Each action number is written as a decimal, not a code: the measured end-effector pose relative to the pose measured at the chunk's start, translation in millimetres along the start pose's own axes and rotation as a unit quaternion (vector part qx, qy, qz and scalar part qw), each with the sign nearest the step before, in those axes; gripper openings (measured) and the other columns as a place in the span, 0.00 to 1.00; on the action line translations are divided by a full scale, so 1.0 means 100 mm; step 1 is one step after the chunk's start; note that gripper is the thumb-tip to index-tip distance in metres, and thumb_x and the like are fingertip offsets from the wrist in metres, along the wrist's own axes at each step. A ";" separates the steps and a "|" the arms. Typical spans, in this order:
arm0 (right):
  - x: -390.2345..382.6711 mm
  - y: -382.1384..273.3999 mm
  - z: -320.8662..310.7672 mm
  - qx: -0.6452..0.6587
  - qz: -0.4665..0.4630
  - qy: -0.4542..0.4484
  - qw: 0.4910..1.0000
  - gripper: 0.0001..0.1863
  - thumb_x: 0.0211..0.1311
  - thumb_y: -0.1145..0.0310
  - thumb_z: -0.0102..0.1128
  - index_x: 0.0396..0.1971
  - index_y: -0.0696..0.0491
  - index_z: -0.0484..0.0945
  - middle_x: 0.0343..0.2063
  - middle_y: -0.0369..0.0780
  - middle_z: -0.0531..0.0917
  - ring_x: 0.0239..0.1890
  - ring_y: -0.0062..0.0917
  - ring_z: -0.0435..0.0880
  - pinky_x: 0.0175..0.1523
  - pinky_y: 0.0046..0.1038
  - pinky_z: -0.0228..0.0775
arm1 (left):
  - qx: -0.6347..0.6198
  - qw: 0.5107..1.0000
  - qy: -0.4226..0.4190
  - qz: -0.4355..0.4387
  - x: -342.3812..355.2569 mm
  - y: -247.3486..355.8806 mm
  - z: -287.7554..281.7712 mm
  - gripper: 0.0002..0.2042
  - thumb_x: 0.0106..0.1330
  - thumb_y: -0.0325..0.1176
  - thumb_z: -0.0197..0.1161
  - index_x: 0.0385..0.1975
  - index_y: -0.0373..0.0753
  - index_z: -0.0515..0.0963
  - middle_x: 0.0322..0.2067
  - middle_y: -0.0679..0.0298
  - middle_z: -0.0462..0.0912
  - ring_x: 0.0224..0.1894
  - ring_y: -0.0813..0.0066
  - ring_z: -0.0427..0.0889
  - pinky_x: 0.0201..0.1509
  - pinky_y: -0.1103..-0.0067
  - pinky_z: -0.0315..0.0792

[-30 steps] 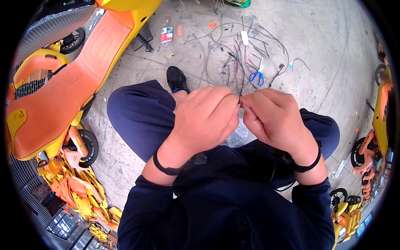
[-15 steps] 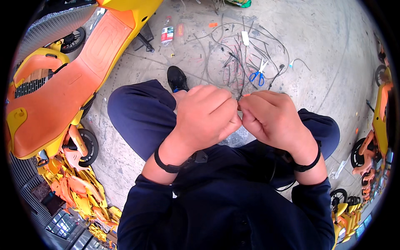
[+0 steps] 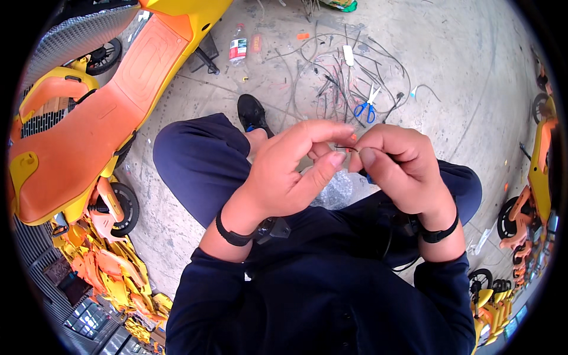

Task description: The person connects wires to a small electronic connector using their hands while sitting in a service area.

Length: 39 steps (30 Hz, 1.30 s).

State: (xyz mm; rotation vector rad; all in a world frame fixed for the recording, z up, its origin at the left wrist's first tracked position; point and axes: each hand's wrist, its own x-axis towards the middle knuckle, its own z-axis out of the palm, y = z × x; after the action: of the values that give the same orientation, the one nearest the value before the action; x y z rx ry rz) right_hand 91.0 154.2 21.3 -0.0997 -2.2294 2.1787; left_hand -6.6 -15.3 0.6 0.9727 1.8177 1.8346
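Observation:
A short, thin dark wire (image 3: pixel 348 147) lies between my hands, above my crossed legs. My right hand (image 3: pixel 402 168) pinches one end of it between thumb and forefinger. At its other end is my left hand (image 3: pixel 293 163), with thumb and forefinger stretched apart and the other fingers loosely bent. Small orange bits (image 3: pixel 353 137) show by the fingertips; what they are is too small to tell. Beyond the hands, a tangle of dark cables and thin wires (image 3: pixel 337 83) is spread on the floor. Blue-handled scissors (image 3: pixel 365 110) lie on its near right side.
A plastic bottle (image 3: pixel 238 44) lies on the concrete beyond my shoe (image 3: pixel 252 111). Clear plastic (image 3: pixel 334 190) is below my hands. An orange and yellow scooter body (image 3: pixel 112 112) takes up the left side. Yellow parts (image 3: pixel 112 266) are piled behind it, and more scooters (image 3: pixel 520 219) line the right.
My hands have gone from closed fists pressed together to slightly apart. The left fingers have opened out, and the thin wire has come into sight in the right-hand pinch.

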 end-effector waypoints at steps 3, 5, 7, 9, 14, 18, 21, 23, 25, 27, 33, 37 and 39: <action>-0.01 0.00 -0.01 0.068 0.020 0.013 0.997 0.05 0.61 0.78 0.52 0.31 0.59 0.78 0.24 0.36 0.79 0.26 0.13 0.74 0.32 0.20 0.66 | 0.025 0.998 -0.026 0.051 0.05 0.00 -0.08 0.05 0.60 0.23 0.64 0.35 0.34 0.80 0.28 0.62 0.82 0.25 0.78 0.79 0.28 0.83 0.71; -0.01 0.05 0.02 0.069 -0.016 0.018 0.997 0.06 0.57 0.80 0.53 0.33 0.59 0.79 0.22 0.36 0.78 0.23 0.15 0.73 0.30 0.20 0.65 | 0.062 0.993 -0.046 0.089 0.06 0.02 -0.14 0.05 0.59 0.23 0.64 0.34 0.35 0.79 0.27 0.63 0.81 0.25 0.78 0.78 0.27 0.84 0.70; 0.01 0.02 -0.02 -0.020 -0.043 -0.004 0.999 0.07 0.56 0.81 0.54 0.33 0.58 0.80 0.21 0.36 0.77 0.22 0.17 0.73 0.29 0.20 0.65 | 0.084 0.993 -0.060 0.063 0.02 0.05 -0.17 0.04 0.62 0.23 0.62 0.34 0.32 0.76 0.30 0.60 0.80 0.29 0.76 0.75 0.34 0.82 0.67; 0.04 -0.01 -0.01 -0.129 -0.078 -0.015 0.988 0.09 0.51 0.82 0.54 0.32 0.57 0.81 0.19 0.37 0.77 0.19 0.23 0.74 0.27 0.22 0.65 | 0.076 0.994 -0.043 0.065 0.01 0.03 -0.14 0.03 0.60 0.23 0.63 0.33 0.34 0.77 0.27 0.63 0.80 0.25 0.79 0.74 0.30 0.84 0.66; 0.05 0.05 0.02 -0.093 -0.114 0.002 0.989 0.09 0.53 0.81 0.54 0.33 0.57 0.81 0.22 0.38 0.81 0.21 0.24 0.77 0.28 0.23 0.67 | 0.021 0.998 -0.045 0.025 -0.02 0.07 -0.16 0.02 0.60 0.24 0.63 0.31 0.35 0.78 0.27 0.65 0.79 0.23 0.83 0.72 0.28 0.86 0.65; 0.03 0.04 -0.01 0.030 -0.089 -0.056 0.994 0.09 0.57 0.81 0.53 0.35 0.60 0.81 0.27 0.39 0.84 0.23 0.20 0.79 0.30 0.21 0.69 | -0.187 0.974 -0.075 -0.107 -0.05 0.10 -0.20 0.03 0.65 0.26 0.62 0.33 0.34 0.76 0.29 0.68 0.78 0.26 0.87 0.70 0.31 0.87 0.65; 0.03 0.06 0.00 0.091 -0.087 -0.082 0.989 0.08 0.60 0.80 0.53 0.35 0.61 0.81 0.29 0.40 0.85 0.24 0.18 0.79 0.31 0.19 0.69 | -0.296 0.936 -0.108 -0.158 -0.07 0.04 -0.21 0.04 0.66 0.27 0.61 0.36 0.34 0.75 0.30 0.70 0.77 0.27 0.88 0.69 0.31 0.87 0.65; 0.00 0.04 0.00 0.112 -0.056 -0.076 0.989 0.07 0.61 0.80 0.54 0.35 0.61 0.81 0.29 0.40 0.85 0.24 0.17 0.78 0.31 0.19 0.69 | -0.335 0.919 -0.122 -0.169 -0.07 0.03 -0.20 0.05 0.67 0.27 0.60 0.38 0.34 0.75 0.31 0.71 0.76 0.27 0.89 0.69 0.31 0.88 0.64; -0.01 0.03 0.01 0.134 -0.025 -0.070 0.988 0.07 0.61 0.79 0.54 0.36 0.61 0.81 0.29 0.40 0.85 0.24 0.17 0.78 0.31 0.18 0.69 | -0.327 0.927 -0.070 -0.170 -0.07 0.03 -0.11 0.08 0.65 0.26 0.62 0.42 0.33 0.75 0.32 0.68 0.77 0.28 0.88 0.72 0.33 0.88 0.67; -0.01 0.05 0.02 0.070 -0.072 -0.022 0.995 0.07 0.63 0.79 0.55 0.36 0.60 0.81 0.28 0.39 0.84 0.24 0.17 0.78 0.31 0.18 0.68 | -0.223 0.971 0.001 -0.088 -0.04 -0.01 -0.03 0.11 0.64 0.26 0.63 0.44 0.33 0.74 0.33 0.67 0.77 0.29 0.87 0.74 0.35 0.87 0.68; 0.02 0.05 0.08 -0.080 -0.094 0.063 0.990 0.06 0.59 0.80 0.57 0.35 0.59 0.81 0.24 0.39 0.82 0.22 0.20 0.78 0.28 0.21 0.68 | 0.257 0.941 0.056 0.212 0.02 0.02 -0.05 0.10 0.53 0.24 0.69 0.36 0.38 0.81 0.32 0.63 0.84 0.30 0.72 0.82 0.29 0.83 0.67; 0.04 0.11 0.08 -0.196 -0.149 0.086 0.965 0.07 0.55 0.80 0.60 0.34 0.59 0.79 0.24 0.41 0.81 0.21 0.28 0.80 0.27 0.25 0.70 | 0.312 0.919 0.064 0.231 0.02 -0.09 0.03 0.12 0.51 0.24 0.70 0.37 0.38 0.82 0.32 0.63 0.83 0.28 0.71 0.82 0.27 0.82 0.67; 0.05 0.14 0.08 -0.267 -0.184 0.101 0.941 0.09 0.52 0.80 0.62 0.35 0.58 0.78 0.23 0.43 0.80 0.22 0.35 0.80 0.27 0.29 0.72 | 0.319 0.916 0.066 0.235 0.03 -0.12 0.06 0.12 0.51 0.24 0.70 0.37 0.37 0.82 0.32 0.63 0.83 0.28 0.70 0.82 0.28 0.80 0.69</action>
State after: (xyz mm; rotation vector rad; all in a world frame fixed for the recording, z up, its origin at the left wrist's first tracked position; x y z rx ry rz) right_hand 85.7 146.4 7.0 0.0771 -2.4100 1.2857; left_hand -6.7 -8.4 -10.6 1.6716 2.5166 1.5777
